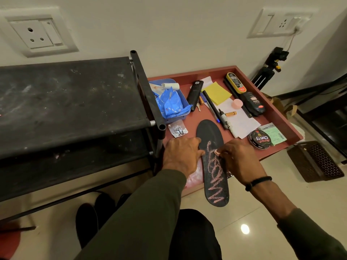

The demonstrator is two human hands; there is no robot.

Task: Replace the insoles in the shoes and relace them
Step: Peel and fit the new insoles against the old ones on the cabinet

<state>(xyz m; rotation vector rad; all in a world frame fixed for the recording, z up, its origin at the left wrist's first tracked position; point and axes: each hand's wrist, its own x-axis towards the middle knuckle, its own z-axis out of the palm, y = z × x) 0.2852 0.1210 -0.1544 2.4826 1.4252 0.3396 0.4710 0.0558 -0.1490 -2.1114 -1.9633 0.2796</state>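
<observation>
A black insole (213,162) with worn pink lettering is seen lying lengthwise on a reddish-brown tray (277,117), with its toe end pointing toward the wall and its heel end reaching out past the near edge of the tray, above the tiled floor (262,212). The insole is held from both sides. The left hand (181,156) is placed at its left edge, with the fingers curled down and the thumb lying against the rim. The right hand (242,158) is placed at its right edge, and there the rim is pinched between the thumb and the bent fingers. A black band (258,182) is worn on the right wrist.

On the tray, behind the insole, a blue basket (180,94) with blue packets is found at the left, just beside a small plastic bag of metal hooks (178,130). A black remote (195,95), a yellow pad (218,92), pens (212,106) and a marker (225,120) are lying in the middle, partly on white paper (244,122). A round tin of shoe polish (260,141) is standing near the right hand, and two polish applicators (244,94) are laid along the far right side.

A black shoe rack (71,102) is standing left of the tray, touching it. Under the rack, dark shoes (97,212) are visible on the floor, but they are partly hidden by the left sleeve (142,218).
</observation>
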